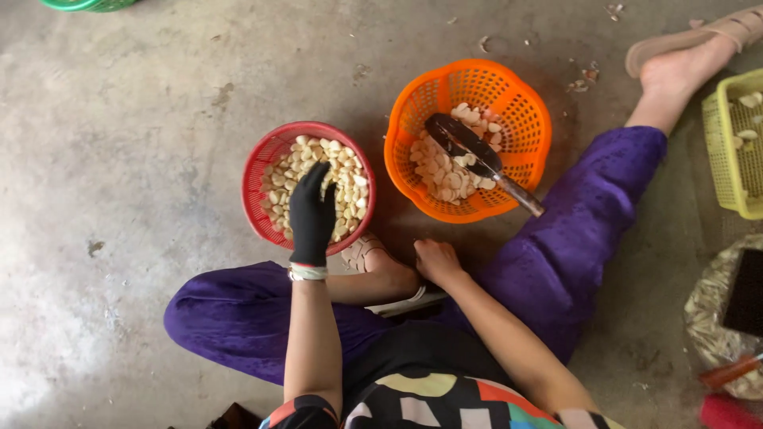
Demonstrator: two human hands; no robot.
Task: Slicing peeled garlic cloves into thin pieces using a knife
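Observation:
My left hand (311,214), in a black glove, reaches into the red basket (262,163) and rests on the peeled garlic cloves (343,173) inside; whether it grips any is hidden by the glove. My bare right hand (435,260) is curled shut with nothing visible in it, low between my legs, beside my sandalled foot (373,258). In front of it stands an orange basket (520,111) holding more garlic cloves (445,171) and a dark-bladed knife (469,151) whose metal handle sticks out over the rim.
A yellow basket (727,151) with a few cloves stands at the right edge, next to my outstretched foot (683,67). A pile of garlic skins (711,326) with a dark object lies at lower right. A green basket (83,4) shows at top left. Concrete floor all round.

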